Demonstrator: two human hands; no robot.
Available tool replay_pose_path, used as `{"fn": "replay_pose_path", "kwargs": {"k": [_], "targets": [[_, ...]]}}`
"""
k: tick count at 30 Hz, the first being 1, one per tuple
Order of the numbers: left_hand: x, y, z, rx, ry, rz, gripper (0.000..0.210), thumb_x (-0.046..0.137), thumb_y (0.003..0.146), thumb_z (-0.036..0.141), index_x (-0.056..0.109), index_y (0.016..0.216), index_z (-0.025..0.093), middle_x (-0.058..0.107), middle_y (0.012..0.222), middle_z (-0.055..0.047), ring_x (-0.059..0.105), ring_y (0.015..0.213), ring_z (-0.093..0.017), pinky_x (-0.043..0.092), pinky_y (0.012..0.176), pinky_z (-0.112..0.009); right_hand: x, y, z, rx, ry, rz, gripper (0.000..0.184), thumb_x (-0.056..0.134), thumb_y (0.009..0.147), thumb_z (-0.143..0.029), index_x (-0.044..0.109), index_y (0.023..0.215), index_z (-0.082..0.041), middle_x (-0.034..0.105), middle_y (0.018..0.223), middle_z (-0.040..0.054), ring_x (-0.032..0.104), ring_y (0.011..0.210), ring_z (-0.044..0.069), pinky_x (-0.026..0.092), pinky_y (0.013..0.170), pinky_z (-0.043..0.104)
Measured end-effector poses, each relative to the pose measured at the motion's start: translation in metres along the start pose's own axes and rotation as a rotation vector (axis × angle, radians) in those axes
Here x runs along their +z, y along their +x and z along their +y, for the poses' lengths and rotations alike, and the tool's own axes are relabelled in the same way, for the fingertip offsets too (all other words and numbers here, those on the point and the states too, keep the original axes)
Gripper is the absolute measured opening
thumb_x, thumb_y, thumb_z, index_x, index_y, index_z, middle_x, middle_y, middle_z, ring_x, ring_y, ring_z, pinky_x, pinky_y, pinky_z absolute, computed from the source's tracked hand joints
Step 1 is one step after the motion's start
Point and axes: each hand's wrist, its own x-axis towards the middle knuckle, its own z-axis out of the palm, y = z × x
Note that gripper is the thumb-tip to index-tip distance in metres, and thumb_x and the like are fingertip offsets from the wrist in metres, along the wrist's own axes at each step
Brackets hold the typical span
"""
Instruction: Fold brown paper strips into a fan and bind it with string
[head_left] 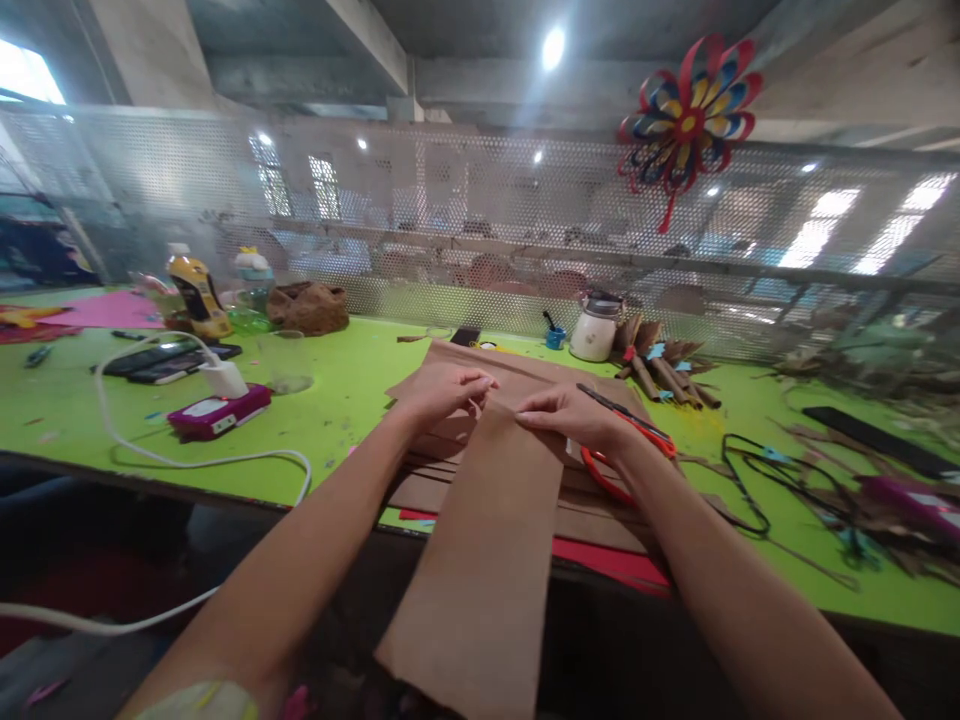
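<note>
While the right hand (564, 412) pinches the top right corner of a long brown paper strip (495, 540), the left hand (454, 392) curls just apart from it at the top left corner; whether those fingers grip, I cannot tell. The strip slants over stacked brown sheets (600, 520) and past the green tabletop's (337, 400) near edge. Orange-handled scissors (641, 422) lie by the right wrist.
</note>
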Motion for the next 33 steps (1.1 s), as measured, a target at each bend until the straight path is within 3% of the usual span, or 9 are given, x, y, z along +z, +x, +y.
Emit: {"fn": "replay_pose_path", "kwargs": {"k": [3,6,13,16,21,33], "targets": [[0.004,0.002,0.0,0.056,0.086,-0.018,0.041,0.039,0.09,0.046,0.064,0.102,0.015,0.069,0.097,-0.006,0.061,0.083,-0.014,0.046,0.074,-0.025,0.0,0.007,0.01,-0.021,-0.36,0.024,0.033,0.053,0.084,-0.039,0.072,0.089,-0.012,0.066,0.071,0.0014,0.055,0.063,0.012,0.04,0.058,0.022],[0.015,0.003,-0.002,0.127,0.319,-0.106,0.03,0.049,0.086,0.036,0.067,0.099,0.016,0.07,0.094,-0.004,0.06,0.084,-0.015,0.043,0.073,-0.023,0.004,0.014,0.018,-0.081,-0.603,0.09,0.029,0.051,0.084,-0.03,0.073,0.088,-0.012,0.067,0.074,0.0026,0.056,0.069,0.014,0.039,0.061,0.022],[0.024,0.005,-0.015,0.141,0.486,-0.125,0.023,0.059,0.079,0.032,0.072,0.081,0.014,0.065,0.081,-0.006,0.055,0.071,-0.015,0.039,0.065,-0.023,0.016,0.02,0.027,-0.128,-0.742,0.127,0.022,0.054,0.082,-0.022,0.074,0.086,-0.014,0.069,0.079,0.0062,0.056,0.071,0.014,0.038,0.064,0.022],[0.023,0.006,-0.019,0.133,0.506,-0.137,0.024,0.058,0.08,0.033,0.073,0.084,0.015,0.066,0.079,-0.005,0.055,0.067,-0.014,0.038,0.061,-0.023,0.017,0.019,0.026,-0.139,-0.802,0.123,0.022,0.053,0.083,-0.02,0.075,0.083,-0.016,0.067,0.079,0.0063,0.055,0.071,0.014,0.036,0.063,0.022],[0.024,0.007,-0.023,0.141,0.525,-0.153,0.024,0.057,0.079,0.025,0.071,0.097,0.019,0.07,0.085,-0.004,0.058,0.071,-0.014,0.04,0.063,-0.021,0.017,0.018,0.024,-0.118,-0.895,0.083,0.023,0.051,0.084,-0.017,0.075,0.084,-0.016,0.067,0.078,0.0062,0.056,0.067,0.013,0.034,0.059,0.022],[0.027,0.007,-0.019,0.202,0.602,-0.138,0.021,0.055,0.076,0.018,0.074,0.085,0.018,0.068,0.083,-0.006,0.059,0.075,-0.017,0.041,0.068,-0.023,0.016,0.016,0.022,-0.035,-1.088,0.025,0.014,0.058,0.076,-0.018,0.07,0.083,-0.016,0.069,0.084,0.0085,0.06,0.077,0.019,0.034,0.063,0.024]]}}
